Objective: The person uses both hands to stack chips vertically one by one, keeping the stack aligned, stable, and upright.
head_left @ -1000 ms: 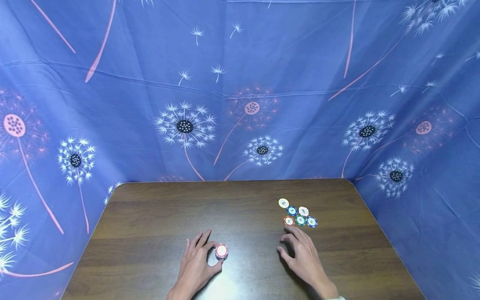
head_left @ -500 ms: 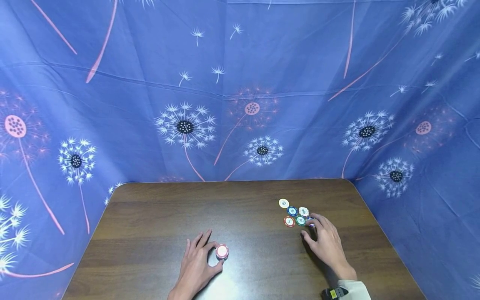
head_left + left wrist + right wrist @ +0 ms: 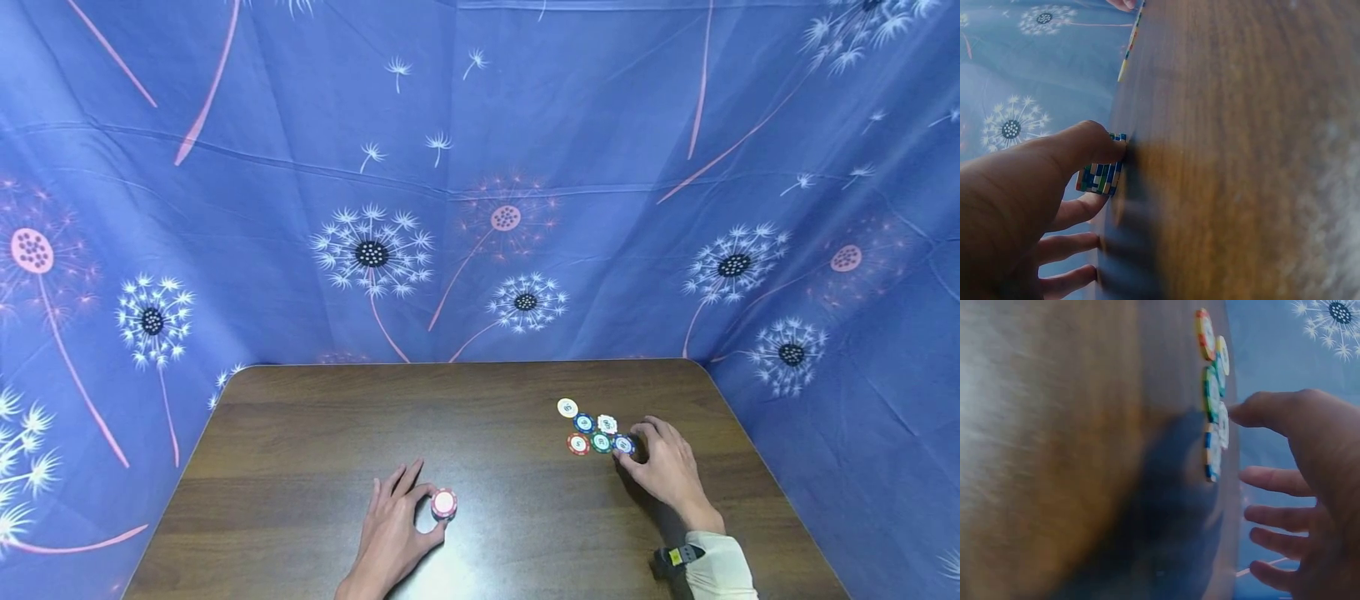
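A stack of poker chips, topped by a pinkish-red and white one, stands near the table's front. My left hand pinches it between thumb and index finger, the other fingers spread. The left wrist view shows the striped edges of the stack. At the right, several loose chips lie flat in a cluster. My right hand is over the rightmost blue chip, thumb and index finger apart at its edges. In the right wrist view the thumb and fingertips appear just above that blue chip; contact is unclear.
Beside the blue chip lie a green chip, a red chip, a white scalloped chip, another blue chip and a pale yellow chip. A blue dandelion-print cloth hangs behind the wooden table.
My right hand has moved right and slightly away from me, from in front of the loose chips to the rightmost blue chip. The left hand and the stack have stayed in place.
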Available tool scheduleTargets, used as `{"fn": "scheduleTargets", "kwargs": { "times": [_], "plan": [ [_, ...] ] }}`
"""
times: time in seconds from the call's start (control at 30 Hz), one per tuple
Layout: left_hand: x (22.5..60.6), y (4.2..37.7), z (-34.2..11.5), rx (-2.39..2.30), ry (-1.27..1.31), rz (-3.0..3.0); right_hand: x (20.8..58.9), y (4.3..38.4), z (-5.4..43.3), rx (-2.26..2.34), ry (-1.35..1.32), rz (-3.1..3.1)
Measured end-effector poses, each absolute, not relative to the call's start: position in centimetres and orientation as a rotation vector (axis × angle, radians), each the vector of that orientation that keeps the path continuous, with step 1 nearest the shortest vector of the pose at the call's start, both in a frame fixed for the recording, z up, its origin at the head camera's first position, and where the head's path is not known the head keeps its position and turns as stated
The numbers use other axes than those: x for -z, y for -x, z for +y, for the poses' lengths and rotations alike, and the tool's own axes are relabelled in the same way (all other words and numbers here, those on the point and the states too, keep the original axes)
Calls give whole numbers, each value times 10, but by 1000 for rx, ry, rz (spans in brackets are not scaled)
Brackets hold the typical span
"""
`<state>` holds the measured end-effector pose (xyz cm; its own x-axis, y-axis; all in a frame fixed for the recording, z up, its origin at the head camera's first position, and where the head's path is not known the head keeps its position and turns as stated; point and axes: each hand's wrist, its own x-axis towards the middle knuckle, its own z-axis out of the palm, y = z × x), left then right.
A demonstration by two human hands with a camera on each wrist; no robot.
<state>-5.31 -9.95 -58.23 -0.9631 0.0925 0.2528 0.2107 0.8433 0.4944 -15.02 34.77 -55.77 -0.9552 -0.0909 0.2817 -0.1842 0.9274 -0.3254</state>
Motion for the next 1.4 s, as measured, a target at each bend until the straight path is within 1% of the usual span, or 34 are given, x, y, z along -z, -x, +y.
{"fn": "scheduleTargets", "kwargs": {
  "times": [0.27, 0.53, 1.03, 1.4],
  "plan": [
    [583, 53, -100, 784, 238, -2795, 549, 154, 350, -457, -227, -2939],
    [584, 54, -99, 791, 235, -2803, 555, 157, 354, -434, -265, -2903],
    [584, 53, -99, 789, 235, -2783, 556, 159, 354, -442, -273, -2917],
    [584, 53, -99, 787, 233, -2781, 563, 160, 354, -470, -226, -2887]
  ]
}}
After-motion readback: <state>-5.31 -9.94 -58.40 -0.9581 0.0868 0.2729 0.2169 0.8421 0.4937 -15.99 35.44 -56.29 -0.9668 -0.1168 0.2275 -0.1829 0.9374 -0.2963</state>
